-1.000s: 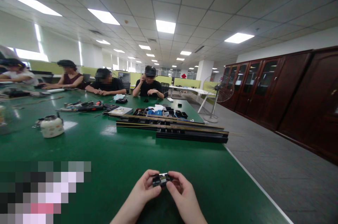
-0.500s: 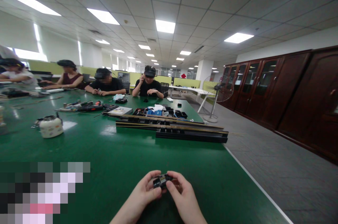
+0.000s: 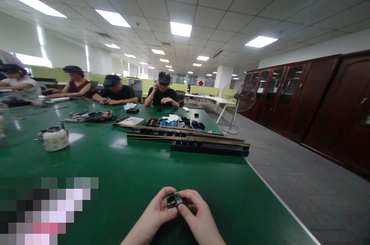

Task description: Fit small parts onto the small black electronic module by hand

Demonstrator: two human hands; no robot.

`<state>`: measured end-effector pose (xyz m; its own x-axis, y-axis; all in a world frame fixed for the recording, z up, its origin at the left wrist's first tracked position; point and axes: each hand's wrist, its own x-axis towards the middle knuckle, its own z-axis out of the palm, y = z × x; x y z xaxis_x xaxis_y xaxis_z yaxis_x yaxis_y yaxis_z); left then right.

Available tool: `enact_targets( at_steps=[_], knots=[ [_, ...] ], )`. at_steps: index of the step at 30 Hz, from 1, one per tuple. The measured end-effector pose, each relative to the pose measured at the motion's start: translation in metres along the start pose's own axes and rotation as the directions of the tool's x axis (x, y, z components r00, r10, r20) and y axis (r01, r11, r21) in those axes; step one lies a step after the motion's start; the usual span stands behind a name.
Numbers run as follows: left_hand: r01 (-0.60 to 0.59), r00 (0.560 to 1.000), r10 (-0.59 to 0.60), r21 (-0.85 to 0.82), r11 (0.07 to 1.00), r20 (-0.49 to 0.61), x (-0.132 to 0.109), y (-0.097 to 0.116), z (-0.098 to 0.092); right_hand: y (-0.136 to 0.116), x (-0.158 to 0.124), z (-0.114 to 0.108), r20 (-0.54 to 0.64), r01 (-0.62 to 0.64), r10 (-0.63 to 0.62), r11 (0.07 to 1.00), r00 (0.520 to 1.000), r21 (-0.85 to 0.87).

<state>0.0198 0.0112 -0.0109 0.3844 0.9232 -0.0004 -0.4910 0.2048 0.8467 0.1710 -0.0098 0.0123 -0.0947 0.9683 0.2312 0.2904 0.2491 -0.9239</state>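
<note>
Both hands on one piece, raised over the near part of the green table (image 3: 115, 172), inward from its right edge. Left hand (image 3: 160, 205) pinches the left end of a small black part (image 3: 174, 200): forefinger on the far side, thumb on the near side, parted only by the part's width. Right hand (image 3: 196, 207) pinches the right end likewise, fingers curled, covering that end. Thumb tips close together below the piece.

Long axis of part: roughly left to right, from hand to hand. A lighter patch on the face toward the viewer. Which end is the front: cannot tell, too small.

Beyond the hands, black rails (image 3: 209, 149) lie crosswise, right ends at the table's right edge. Cream pot (image 3: 56, 139) farther left. Co-worker in black (image 3: 162, 96) at the far edge.
</note>
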Motion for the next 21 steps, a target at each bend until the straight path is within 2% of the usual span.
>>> enact_targets(
  at_steps=[7,13,21],
  knots=[
    [0.001,1.0,-0.001,0.003,1.0,0.0,0.0,0.001,0.002,0.004,0.001,0.0,0.001,0.0,0.0,1.0,1.0,0.003],
    [0.007,1.0,-0.007,0.021,1.0,-0.005,-0.002,0.004,0.004,-0.001,-0.001,-0.001,-0.061,0.016,-0.015,1.0,0.998,0.021],
    [0.024,1.0,-0.024,-0.007,1.0,-0.004,-0.004,0.007,0.006,0.011,0.008,-0.006,-0.154,-0.043,0.079,0.974,0.985,0.225]
  ],
)
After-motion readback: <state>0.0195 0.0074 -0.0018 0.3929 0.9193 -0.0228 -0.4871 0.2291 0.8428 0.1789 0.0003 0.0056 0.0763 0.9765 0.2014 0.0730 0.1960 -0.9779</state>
